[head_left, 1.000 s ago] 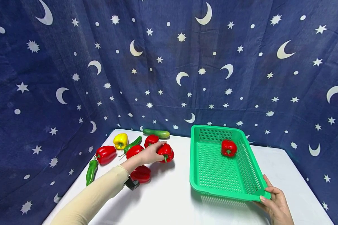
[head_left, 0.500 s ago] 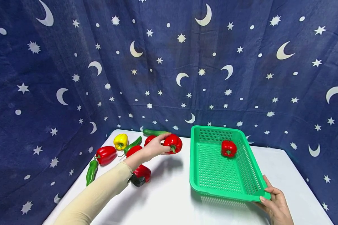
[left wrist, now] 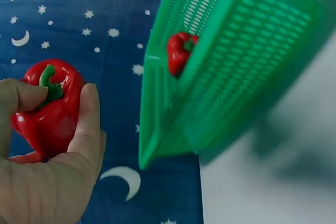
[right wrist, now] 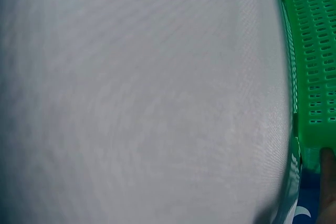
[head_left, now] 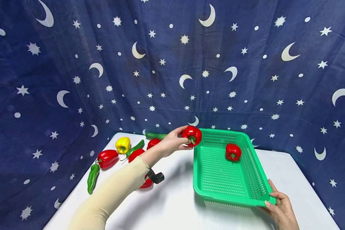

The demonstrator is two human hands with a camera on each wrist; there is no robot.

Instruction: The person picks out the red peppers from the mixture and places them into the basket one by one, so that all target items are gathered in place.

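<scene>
My left hand [head_left: 175,142] grips a red bell pepper [head_left: 192,136] by its sides, held up at the left rim of a green plastic basket [head_left: 199,188]. In the left wrist view the thumb lies by the green stem of this bell pepper [left wrist: 52,124], apart from the basket [left wrist: 152,145]. Another red bell pepper [head_left: 233,152] sits inside the basket toward its far right. At the near right corner, my right hand [head_left: 283,209] holds the basket's rim, thumb on top and fingers beneath. The right wrist view shows mostly white cloth, with the basket [right wrist: 315,51] at its edge.
On the left of the white table [head_left: 175,198] lie a yellow bell pepper [head_left: 122,145], a red one [head_left: 107,159], green chili peppers [head_left: 93,179] and a cucumber [head_left: 155,135]. Several more red peppers are partly behind the left arm. A star-patterned curtain [head_left: 172,64] stands behind.
My left hand has lifted the red bell pepper off the table and carried it right, up to the basket's left rim. The right hand and basket have stayed put.
</scene>
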